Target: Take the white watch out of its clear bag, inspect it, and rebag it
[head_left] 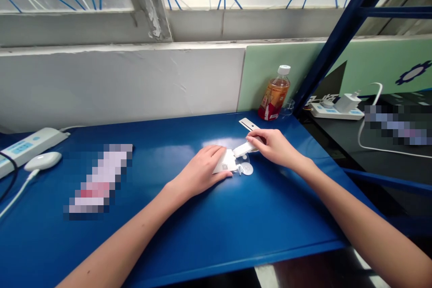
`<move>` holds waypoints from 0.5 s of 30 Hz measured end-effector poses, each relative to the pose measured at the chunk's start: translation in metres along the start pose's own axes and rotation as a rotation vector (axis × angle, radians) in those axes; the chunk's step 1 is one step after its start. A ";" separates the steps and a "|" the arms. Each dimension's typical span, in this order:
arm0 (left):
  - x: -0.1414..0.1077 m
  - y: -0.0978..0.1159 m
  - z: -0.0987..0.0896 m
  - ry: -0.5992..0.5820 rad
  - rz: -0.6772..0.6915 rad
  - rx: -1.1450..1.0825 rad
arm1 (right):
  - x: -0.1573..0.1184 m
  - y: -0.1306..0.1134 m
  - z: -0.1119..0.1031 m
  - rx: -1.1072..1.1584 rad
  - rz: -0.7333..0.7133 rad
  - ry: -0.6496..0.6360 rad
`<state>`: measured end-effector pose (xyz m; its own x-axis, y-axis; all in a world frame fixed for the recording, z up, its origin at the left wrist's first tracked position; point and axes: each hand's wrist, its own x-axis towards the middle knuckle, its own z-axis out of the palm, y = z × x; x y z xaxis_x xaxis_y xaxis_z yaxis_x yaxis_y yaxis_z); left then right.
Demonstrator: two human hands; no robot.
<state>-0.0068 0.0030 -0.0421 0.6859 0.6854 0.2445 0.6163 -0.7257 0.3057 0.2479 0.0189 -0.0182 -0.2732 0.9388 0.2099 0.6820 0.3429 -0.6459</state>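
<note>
My left hand [200, 166] grips a small flat white packet [226, 162] against the blue desk, thumb along its near edge and fingers over the far side. A small printed patch shows on the packet. My right hand [272, 144] pinches a white strip-like piece [243, 149] that slants down to the packet's right end; I cannot tell whether the two are joined. Just below them lies a round whitish disc [247, 169] with clear plastic around it. Behind my right fingers, a white card with a dark slot [249, 124] sticks out, partly hidden.
A bottle of reddish-amber drink [275, 94] stands at the desk's back right, beside a blue slanted post [332, 36]. To the left lie a blurred-out phone-like object [101, 180], a white power strip [32, 146] and a white rounded device [43, 161] with a cable.
</note>
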 end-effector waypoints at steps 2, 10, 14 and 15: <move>0.000 0.000 0.000 0.003 -0.018 -0.001 | 0.001 0.003 -0.003 -0.060 0.022 -0.016; 0.001 0.000 0.001 0.054 -0.033 0.005 | 0.000 0.002 0.010 0.019 0.039 -0.035; 0.001 -0.002 0.002 0.066 -0.013 0.001 | -0.005 -0.005 0.025 -0.053 -0.011 0.048; 0.001 -0.002 0.002 0.068 -0.009 -0.001 | -0.006 -0.006 0.027 -0.107 -0.028 0.067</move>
<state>-0.0065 0.0048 -0.0443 0.6525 0.6941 0.3041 0.6217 -0.7198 0.3087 0.2276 0.0104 -0.0357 -0.2491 0.9278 0.2778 0.7444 0.3669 -0.5579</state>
